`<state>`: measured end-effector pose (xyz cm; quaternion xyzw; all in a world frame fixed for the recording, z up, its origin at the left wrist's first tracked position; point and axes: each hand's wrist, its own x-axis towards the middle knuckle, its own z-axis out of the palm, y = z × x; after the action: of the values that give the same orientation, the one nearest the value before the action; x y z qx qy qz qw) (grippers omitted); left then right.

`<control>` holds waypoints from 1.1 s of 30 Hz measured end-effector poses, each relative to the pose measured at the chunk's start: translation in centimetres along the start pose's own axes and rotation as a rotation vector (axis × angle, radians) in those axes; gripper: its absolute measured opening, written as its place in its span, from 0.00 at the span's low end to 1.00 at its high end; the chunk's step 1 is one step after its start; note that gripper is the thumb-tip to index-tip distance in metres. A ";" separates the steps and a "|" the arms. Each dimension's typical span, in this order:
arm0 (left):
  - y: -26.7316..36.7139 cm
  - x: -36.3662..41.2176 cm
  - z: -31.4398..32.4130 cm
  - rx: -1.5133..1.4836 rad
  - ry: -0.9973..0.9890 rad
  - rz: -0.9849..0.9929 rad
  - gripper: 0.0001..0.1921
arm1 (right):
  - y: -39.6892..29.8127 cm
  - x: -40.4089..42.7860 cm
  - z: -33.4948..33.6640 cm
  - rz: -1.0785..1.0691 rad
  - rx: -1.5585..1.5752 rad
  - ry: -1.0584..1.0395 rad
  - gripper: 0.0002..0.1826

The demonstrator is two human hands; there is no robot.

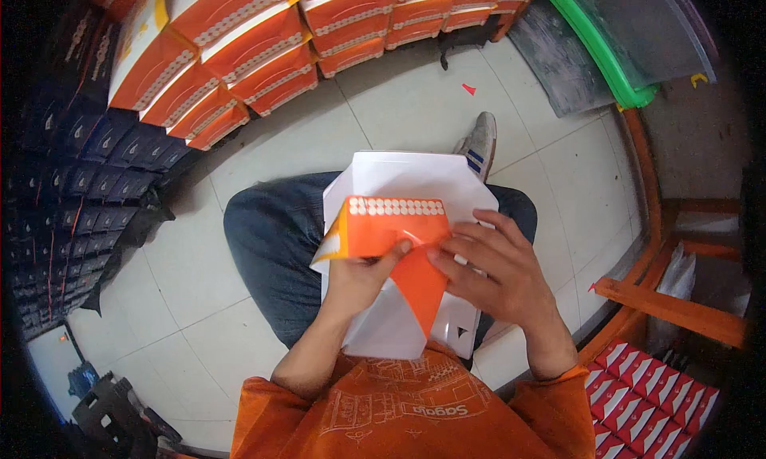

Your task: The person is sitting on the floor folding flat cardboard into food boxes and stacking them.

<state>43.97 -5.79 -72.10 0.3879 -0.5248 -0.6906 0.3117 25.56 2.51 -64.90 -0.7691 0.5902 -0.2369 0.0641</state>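
In my lap lies a white sheet or flattened carton (413, 169) with cut corners, its lower part bearing a small black mark. An orange printed sheet (383, 231) with rows of white dots and a yellow left edge sits bent above it. My left hand (359, 282) grips this sheet's lower edge, thumb on top and the other fingers hidden beneath. At its right edge, my right hand (494, 264) holds it with fingertips partly hidden by the fold. An orange flap tapers down between my hands, beside a pale grey-white face.
Orange boxes (263, 70) are stacked ahead, with dark boxes (90, 178) on the left. A clear bin with a green rim (598, 46) stands front right. Right of me are a wooden frame (670, 312) and red-and-white boxes (646, 399). Red scrap (468, 89) lies on the tiles.
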 end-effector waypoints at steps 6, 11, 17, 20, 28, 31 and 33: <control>1.4 -0.2 0.1 0.003 0.042 -0.049 0.14 | -1.1 0.8 -0.5 -0.046 -0.088 0.023 0.22; 0.8 0.1 -0.6 -0.197 0.066 -0.098 0.13 | -0.7 0.1 0.1 -0.055 0.146 0.032 0.22; -0.5 0.2 -0.8 -0.191 0.006 -0.075 0.12 | -0.8 0.0 0.0 0.112 0.565 -0.167 0.28; -0.2 0.0 -0.4 -0.193 0.020 -0.056 0.10 | -1.2 0.0 0.1 0.226 0.529 -0.124 0.31; -2.7 -0.8 -0.6 0.091 0.027 0.163 0.22 | -1.0 1.6 0.8 0.063 -0.065 -0.056 0.37; -1.0 -1.8 -1.8 0.464 -0.216 0.252 0.23 | -1.1 3.3 0.3 0.084 0.259 -0.148 0.45; -0.7 -2.3 -2.8 0.400 -0.195 0.263 0.24 | -1.5 4.1 0.3 0.075 0.332 -0.326 0.50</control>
<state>47.48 -5.03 -72.75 0.3019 -0.7244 -0.5609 0.2637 27.80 -0.98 -63.37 -0.7535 0.5531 -0.2009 0.2931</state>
